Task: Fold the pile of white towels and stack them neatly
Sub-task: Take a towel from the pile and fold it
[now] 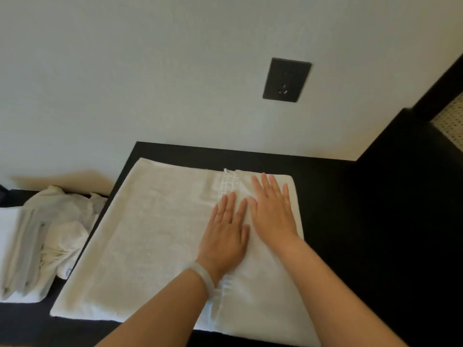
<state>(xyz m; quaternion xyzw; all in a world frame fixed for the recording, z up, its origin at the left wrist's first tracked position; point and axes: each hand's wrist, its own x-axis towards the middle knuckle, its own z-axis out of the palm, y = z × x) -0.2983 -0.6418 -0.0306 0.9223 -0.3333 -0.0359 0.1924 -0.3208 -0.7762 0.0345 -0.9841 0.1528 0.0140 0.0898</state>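
Observation:
A white towel lies flat on the black table, its right part folded over so a hemmed edge runs down its middle. My left hand presses flat on the towel beside that hem, fingers straight. My right hand lies flat on the folded flap just to the right, fingers spread. A pale bracelet sits on my left wrist. A crumpled heap of white towels lies to the left, with folded towels stacked in front of it.
A white wall rises behind the table, with a black power socket above the towel. Bare black table surface extends to the right. A dark frame and a patterned panel stand at the far right.

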